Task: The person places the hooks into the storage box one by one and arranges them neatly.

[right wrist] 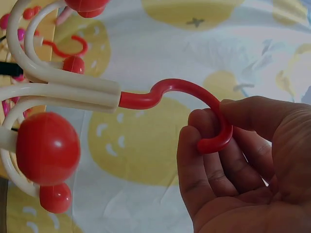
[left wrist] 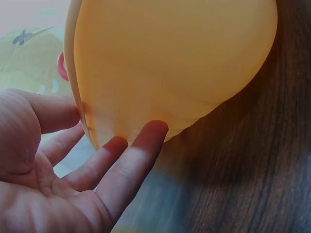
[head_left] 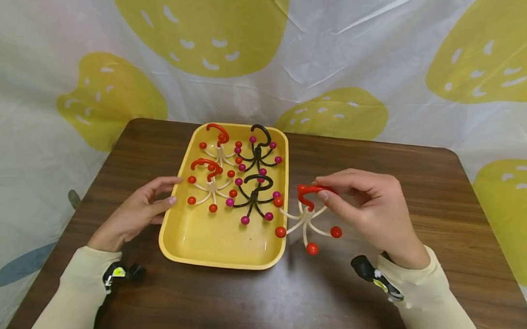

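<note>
My right hand [head_left: 366, 207] pinches the red hook of a hanger [head_left: 306, 215] between thumb and fingers. The hanger's cream arms curve out below and end in red balls. It hangs beside the right rim of the yellow tray [head_left: 220, 265], its left balls overlapping that rim in the head view. My left hand [head_left: 142, 208] holds the tray's left side, thumb at the rim and other fingers against the outer wall [left wrist: 184, 58]. Inside the tray stand two red-hooked cream hangers [head_left: 212, 186] at left and two black hangers [head_left: 254, 197] with magenta balls at right.
The tray rests on a dark brown wooden table [head_left: 441, 204]. Behind the table's far edge hangs a pale cloth [head_left: 244, 101] with large yellow fruit shapes. Small black cameras are strapped to both wrists.
</note>
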Motion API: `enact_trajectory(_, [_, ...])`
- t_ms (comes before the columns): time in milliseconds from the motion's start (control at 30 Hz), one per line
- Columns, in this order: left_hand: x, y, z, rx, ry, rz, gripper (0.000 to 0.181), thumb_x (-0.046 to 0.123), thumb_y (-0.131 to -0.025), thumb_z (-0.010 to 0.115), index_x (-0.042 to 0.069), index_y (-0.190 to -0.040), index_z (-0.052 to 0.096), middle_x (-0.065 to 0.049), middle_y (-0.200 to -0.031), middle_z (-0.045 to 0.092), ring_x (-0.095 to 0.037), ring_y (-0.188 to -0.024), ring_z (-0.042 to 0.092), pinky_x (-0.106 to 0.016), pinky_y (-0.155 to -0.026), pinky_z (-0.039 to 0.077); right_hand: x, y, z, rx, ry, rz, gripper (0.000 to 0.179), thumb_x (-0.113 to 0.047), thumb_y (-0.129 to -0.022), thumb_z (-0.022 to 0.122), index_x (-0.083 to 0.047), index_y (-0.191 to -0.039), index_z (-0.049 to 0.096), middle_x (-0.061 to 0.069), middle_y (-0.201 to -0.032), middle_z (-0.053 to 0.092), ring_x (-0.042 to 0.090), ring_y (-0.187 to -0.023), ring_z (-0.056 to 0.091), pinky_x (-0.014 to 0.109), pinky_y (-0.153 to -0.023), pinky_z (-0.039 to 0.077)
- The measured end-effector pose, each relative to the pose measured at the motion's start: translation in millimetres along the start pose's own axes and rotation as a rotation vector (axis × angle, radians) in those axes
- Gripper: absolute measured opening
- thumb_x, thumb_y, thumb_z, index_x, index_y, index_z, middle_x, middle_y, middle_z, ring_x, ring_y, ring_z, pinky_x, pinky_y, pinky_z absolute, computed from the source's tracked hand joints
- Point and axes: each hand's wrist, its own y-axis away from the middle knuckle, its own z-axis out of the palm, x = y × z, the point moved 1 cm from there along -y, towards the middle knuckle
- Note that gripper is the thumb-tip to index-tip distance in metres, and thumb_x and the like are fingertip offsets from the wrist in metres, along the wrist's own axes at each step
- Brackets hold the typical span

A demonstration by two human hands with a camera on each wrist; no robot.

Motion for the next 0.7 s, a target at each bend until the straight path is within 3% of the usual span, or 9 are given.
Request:
enact_trajectory(200, [1.1,0.7,-0.8,0.004,-0.009,-0.004,0.055,0.017,-0.109,0.062,0.010,-0.159,0.040,-0.027,-0.154,0.042,-0.019,-0.110,0.072,-0.045,-0.082,0.067,-3.7,-5.8,18.3,-0.089,0.037,-0.019,0.033,0.016,-0.081,0.081,-0.004,-0.107,0.082,0.006,-0.098,0.081,0.012,-0.083,0.074,0.019,-0.072,0.061])
enact_trajectory(400, [1.8,1.1,-1.6,0.002,-0.016,-0.018,0.056,0.017,-0.108,0.062,0.011,-0.160,0.040,-0.027,-0.155,0.042,-0.021,-0.111,0.071,-0.045,-0.083,0.067,-8.5,-14.6,40.7,-0.175,-0.023,0.016,0.027,0.009,-0.087,0.080,-0.006,-0.109,0.083,0.002,-0.105,0.082,0.014,-0.091,0.076,0.022,-0.072,0.062])
enact_trajectory(500, [1.7,1.1,-2.0,0.003,-0.016,-0.021,0.056,0.017,-0.109,0.062,0.011,-0.160,0.040,-0.027,-0.155,0.042,-0.021,-0.111,0.071,-0.045,-0.083,0.067,-9.3,-20.6,54.6,-0.216,-0.036,-0.026,0.025,0.007,-0.089,0.080,-0.006,-0.110,0.083,0.003,-0.106,0.082,0.014,-0.094,0.075,0.022,-0.072,0.061])
enact_trajectory(700, [0.9,0.5,-2.3,-0.005,-0.018,-0.019,0.057,0.019,-0.108,0.063,0.012,-0.160,0.040,-0.026,-0.155,0.042,-0.024,-0.113,0.070,-0.046,-0.084,0.067,-6.0,-30.8,84.5,-0.261,-0.048,-0.108,0.019,0.000,-0.090,0.081,-0.006,-0.108,0.083,0.003,-0.102,0.082,0.009,-0.081,0.072,0.025,-0.064,0.056])
